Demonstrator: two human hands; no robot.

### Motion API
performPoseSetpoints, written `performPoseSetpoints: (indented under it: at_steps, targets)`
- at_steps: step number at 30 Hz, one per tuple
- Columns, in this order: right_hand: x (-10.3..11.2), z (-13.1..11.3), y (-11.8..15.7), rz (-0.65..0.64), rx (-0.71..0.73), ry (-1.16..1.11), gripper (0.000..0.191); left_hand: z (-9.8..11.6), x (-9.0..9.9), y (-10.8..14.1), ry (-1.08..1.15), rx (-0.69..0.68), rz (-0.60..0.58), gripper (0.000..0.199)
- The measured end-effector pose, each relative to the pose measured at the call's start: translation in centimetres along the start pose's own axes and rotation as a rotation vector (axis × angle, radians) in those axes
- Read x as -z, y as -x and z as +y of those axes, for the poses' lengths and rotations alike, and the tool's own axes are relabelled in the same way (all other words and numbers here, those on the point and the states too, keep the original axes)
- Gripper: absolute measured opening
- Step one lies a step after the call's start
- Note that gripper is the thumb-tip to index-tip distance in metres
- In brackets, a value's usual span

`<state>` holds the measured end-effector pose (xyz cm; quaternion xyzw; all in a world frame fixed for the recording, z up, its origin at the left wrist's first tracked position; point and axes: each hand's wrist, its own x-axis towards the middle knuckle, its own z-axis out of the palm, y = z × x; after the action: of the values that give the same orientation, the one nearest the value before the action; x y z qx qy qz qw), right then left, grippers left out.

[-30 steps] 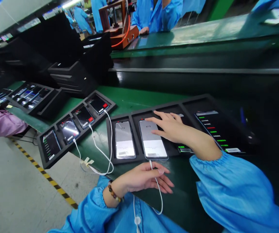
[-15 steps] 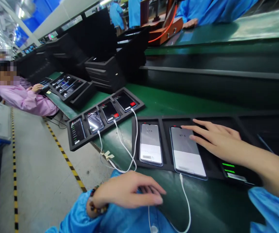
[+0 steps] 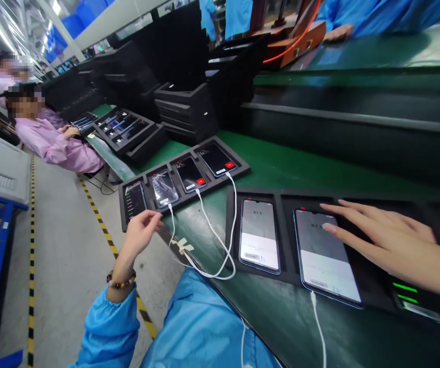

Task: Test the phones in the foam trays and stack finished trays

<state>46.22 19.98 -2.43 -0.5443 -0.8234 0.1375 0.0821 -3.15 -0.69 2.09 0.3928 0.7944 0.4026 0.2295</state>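
Note:
My right hand (image 3: 380, 230) is stretched flat with its fingers apart over the upper right of a phone (image 3: 327, 255). That phone has a white cable (image 3: 314, 301) plugged into its lower end and a grey-and-white screen. Beside it, another phone (image 3: 260, 235) shows a similar screen in the same black tray (image 3: 286, 245). My left hand (image 3: 141, 230) is at the near edge of the farther tray (image 3: 189, 202), by the lower end of its leftmost phone (image 3: 134, 198). Its fingers are drawn together; whether anything is between them is hidden.
White cables (image 3: 220, 250) run from phones in the farther tray, past tape (image 3: 183, 246) on the bench edge. Black trays (image 3: 185, 107) are stacked behind. A person in pink (image 3: 47, 138) sits at the far left. Another person's hand (image 3: 338, 33) rests on the bench opposite.
My left hand has moved forward and left, from above my lap to the farther tray. My right hand stays over the same phone. The view has shifted, so things sit farther right.

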Motion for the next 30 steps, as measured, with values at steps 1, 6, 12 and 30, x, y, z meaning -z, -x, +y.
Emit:
performPoseSetpoints:
  at_steps: [1,6,12,30]
  targets:
    - [0.3,-0.3,0.0,0.010,0.003,-0.005,0.070,0.1,-0.9,0.3,0.056,0.041,-0.072,0.045]
    - [2.2,-2.5,0.5,0.066,0.075,-0.076,0.054,0.9,-4.1,0.3,0.486,0.287,-0.190,0.045]
    - [3.3,-4.2,0.3,0.073,0.165,-0.125,0.043,2.2,-6.8,-0.1,1.138,0.525,-0.220,0.027]
    - [6.2,-11.8,-4.4,0.062,0.645,-0.008,0.037,4.2,-8.2,0.2,1.494,0.745,0.019,0.023]
